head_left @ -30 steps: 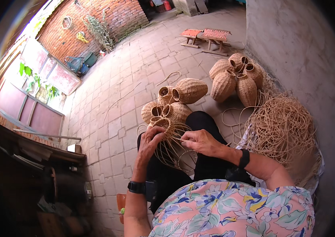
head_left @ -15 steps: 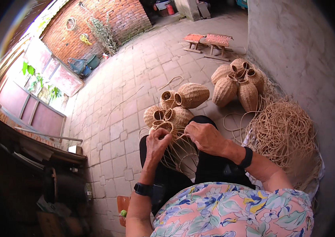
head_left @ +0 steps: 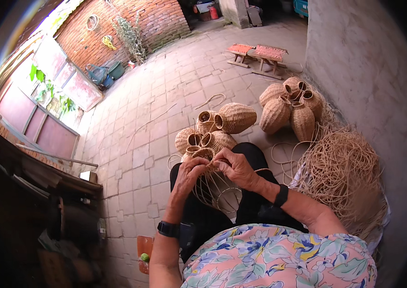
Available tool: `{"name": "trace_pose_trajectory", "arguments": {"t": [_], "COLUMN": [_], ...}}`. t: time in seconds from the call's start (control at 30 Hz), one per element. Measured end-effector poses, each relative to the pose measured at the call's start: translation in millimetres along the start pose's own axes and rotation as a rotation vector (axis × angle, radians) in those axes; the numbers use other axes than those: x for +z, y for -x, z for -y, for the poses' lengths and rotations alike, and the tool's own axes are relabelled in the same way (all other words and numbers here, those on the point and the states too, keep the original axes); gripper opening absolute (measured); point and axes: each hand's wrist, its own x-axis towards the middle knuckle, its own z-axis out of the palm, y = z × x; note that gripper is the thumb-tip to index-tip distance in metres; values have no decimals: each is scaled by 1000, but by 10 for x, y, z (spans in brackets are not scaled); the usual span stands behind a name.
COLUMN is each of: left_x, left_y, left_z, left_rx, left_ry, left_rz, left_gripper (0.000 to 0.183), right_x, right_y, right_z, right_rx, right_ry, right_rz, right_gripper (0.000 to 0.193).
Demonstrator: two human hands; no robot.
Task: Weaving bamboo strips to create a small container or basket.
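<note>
Between my knees is a partly woven basket, its loose tan strands [head_left: 219, 191] fanning out below my hands. My left hand [head_left: 190, 174] is closed at the woven edge, thumb and fingers pinched together. Right beside it, my right hand [head_left: 235, 168] pinches a cord, whose tail [head_left: 262, 169] runs out to the right across my thigh. Both sets of fingertips nearly touch, and they hide the exact spot being woven. Just beyond them lie several bulbous woven baskets with narrow necks, one of them a large basket [head_left: 236, 118] on its side.
A second cluster of woven baskets [head_left: 302, 120] stands to the right, beside a big heap of loose cord [head_left: 345, 161] along the grey wall [head_left: 366, 62]. Two low stools [head_left: 269, 53] with red woven seats are farther off. At lower left sits a reddish board [head_left: 144, 245] holding a small green object.
My right hand has moved left and slightly down, closing up to the left hand. The cord tail now shows across my right thigh. The whole view has shifted slightly.
</note>
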Motion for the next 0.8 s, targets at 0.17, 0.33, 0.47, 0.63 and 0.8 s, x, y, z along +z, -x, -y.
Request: {"name": "trace_pose_trajectory", "arguments": {"t": [0.17,0.33,0.47,0.63,0.8], "left_x": [-22,32,80,73,54], "left_y": [-6,-19,-25,-25,-15], "left_z": [95,13,-64,-70,-91], "left_rx": [141,9,-72,-105,-81], "left_ry": [-35,-60,-83,-33,-51], "left_rz": [17,-4,-73,-77,-52], "left_gripper": [25,27,25,22,23], "right_x": [34,27,7,21,53], "right_y": [-19,11,25,33,50], "right_z": [-74,5,13,1,-66], "right_rx": [-70,-54,-48,-35,-59], "right_ry": [98,76,89,85,120], "right_rz": [-34,-58,-68,-85,-78], "right_gripper": [9,8,8,9,14]}}
